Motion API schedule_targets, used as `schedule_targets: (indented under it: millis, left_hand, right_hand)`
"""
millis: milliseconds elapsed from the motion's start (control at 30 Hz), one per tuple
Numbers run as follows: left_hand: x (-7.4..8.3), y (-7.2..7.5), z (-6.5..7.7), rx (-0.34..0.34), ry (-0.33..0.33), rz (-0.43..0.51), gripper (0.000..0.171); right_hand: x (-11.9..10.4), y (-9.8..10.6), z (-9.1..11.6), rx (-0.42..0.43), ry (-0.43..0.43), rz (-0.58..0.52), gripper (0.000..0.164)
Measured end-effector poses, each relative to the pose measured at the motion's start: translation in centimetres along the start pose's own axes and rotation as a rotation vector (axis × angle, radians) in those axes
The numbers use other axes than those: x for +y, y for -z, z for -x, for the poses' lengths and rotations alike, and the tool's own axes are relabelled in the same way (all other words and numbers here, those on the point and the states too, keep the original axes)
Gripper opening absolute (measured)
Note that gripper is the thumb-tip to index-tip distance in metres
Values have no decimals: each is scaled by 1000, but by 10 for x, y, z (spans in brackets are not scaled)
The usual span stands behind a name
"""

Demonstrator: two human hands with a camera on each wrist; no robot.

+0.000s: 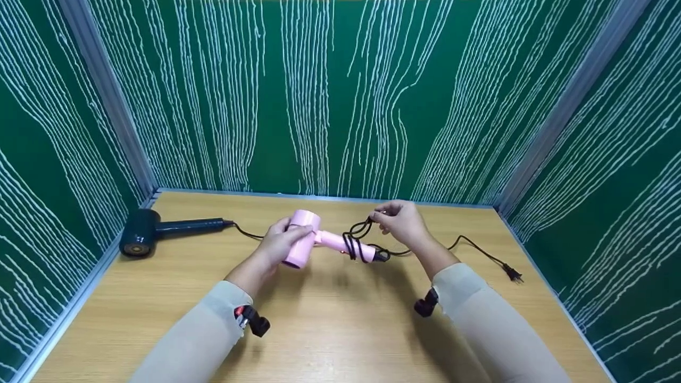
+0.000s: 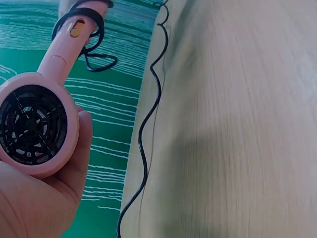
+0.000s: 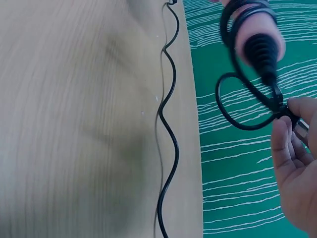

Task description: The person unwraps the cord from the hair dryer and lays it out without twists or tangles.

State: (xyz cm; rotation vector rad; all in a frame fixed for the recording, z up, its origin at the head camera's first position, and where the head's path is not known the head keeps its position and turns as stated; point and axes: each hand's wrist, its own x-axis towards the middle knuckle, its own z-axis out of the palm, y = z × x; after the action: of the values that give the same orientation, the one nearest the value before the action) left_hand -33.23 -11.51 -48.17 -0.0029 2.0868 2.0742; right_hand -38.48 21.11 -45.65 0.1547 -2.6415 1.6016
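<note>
My left hand (image 1: 277, 242) grips the barrel of a pink hair dryer (image 1: 304, 239), held above the table with its handle pointing right. In the left wrist view the dryer's round black intake grille (image 2: 33, 124) shows beside the palm. A black cord (image 1: 351, 247) winds round the handle in several turns. Beyond the handle's end, my right hand (image 1: 403, 223) pinches the cord's plug (image 3: 292, 119) between thumb and fingers; metal prongs show in the right wrist view. A loose loop of cord (image 3: 242, 126) hangs between plug and handle.
A dark teal hair dryer (image 1: 141, 234) lies at the table's left. Its thin black cord (image 3: 171, 129) runs across the wooden table (image 1: 330, 330) behind the hands, ending in a plug (image 1: 512, 273) at the right. Green walls (image 1: 340, 96) with white streaks enclose the table's back and sides.
</note>
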Motion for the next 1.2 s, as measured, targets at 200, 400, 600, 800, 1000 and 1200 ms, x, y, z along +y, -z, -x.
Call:
schedule_targets:
  millis: [200, 400, 600, 800, 1000, 1200]
  left_hand:
    - [-3, 0, -2, 48, -34, -48, 76]
    - [-6, -1, -5, 120, -63, -83, 81]
    - [-9, -2, -8, 200, -81, -71, 81]
    - [-9, -2, -8, 248, -83, -49, 79]
    - [-7, -1, -9, 280, -83, -10, 76]
    - [-7, 0, -8, 297, -88, 15, 78]
  right_hand:
    - [-6, 5, 1, 53, 28, 2, 16]
    - [-12, 5, 5, 94, 70, 14, 18]
    - [-21, 2, 11, 111, 115, -7, 16]
    - [-29, -1, 16, 130, 175, -48, 15]
    - [-35, -2, 20, 125, 168, -66, 15]
    - [-39, -5, 24, 119, 174, -75, 14]
